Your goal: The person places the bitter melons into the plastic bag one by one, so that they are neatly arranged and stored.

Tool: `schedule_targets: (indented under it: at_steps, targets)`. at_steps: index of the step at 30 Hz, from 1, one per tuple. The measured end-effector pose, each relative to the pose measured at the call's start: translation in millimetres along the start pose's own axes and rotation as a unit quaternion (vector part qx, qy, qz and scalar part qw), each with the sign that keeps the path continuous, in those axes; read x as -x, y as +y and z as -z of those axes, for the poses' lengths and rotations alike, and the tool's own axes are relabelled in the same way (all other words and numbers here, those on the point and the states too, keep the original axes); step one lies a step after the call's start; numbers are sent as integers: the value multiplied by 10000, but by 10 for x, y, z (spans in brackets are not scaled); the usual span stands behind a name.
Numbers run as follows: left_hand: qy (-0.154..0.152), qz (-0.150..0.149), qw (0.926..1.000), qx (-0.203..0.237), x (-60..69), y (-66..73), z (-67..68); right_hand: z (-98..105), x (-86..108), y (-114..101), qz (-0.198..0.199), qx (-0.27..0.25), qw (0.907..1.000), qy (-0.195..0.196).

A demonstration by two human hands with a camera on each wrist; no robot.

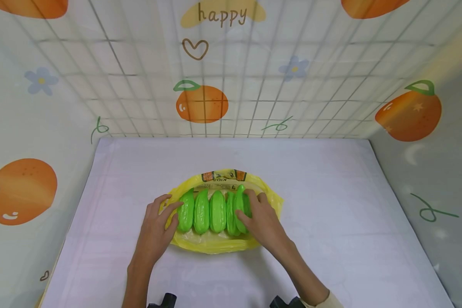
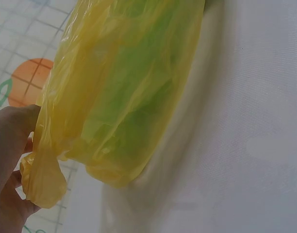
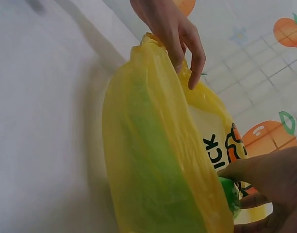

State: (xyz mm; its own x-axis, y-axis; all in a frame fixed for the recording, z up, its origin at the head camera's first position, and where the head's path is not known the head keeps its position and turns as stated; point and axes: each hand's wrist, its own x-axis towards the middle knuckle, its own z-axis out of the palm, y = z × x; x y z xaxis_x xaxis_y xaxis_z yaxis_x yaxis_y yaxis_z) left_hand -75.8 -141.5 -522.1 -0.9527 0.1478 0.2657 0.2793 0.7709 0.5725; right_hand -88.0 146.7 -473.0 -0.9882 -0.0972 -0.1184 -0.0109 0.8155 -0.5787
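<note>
Several glossy green oblong pieces, tapered at one end, stand side by side in a yellow plastic bag with its mouth spread wide. My right hand pinches the rightmost green piece between thumb and fingers, overlapping the piece beside it. At the bag's left side, my left hand holds the rim, one finger reaching to the leftmost piece. Its fingers lie by the bunched bag corner in the left wrist view. Through the thin plastic, the green shows in both wrist views.
The bag rests on a table with a pale cloth. Behind the table stands a white wire grid under a sheet printed with oranges. Printed sheets also line the left and right sides. Two black objects show at the front edge.
</note>
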Motion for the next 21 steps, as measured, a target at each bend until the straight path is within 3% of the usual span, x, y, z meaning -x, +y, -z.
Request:
schedule_targets:
  at_steps: [9, 16, 21]
  targets:
    - [59, -24, 10000, 71, -3, -11, -2, 62, 38, -16, 185, 44, 9998, 11]
    - [266, -148, 9995, 21, -9, -31, -6, 159, 52, -32, 502, -198, 9980, 330]
    - [359, -380, 9986, -68, -41, -1, 37, 244, 71, -12, 987, -215, 9928, 640]
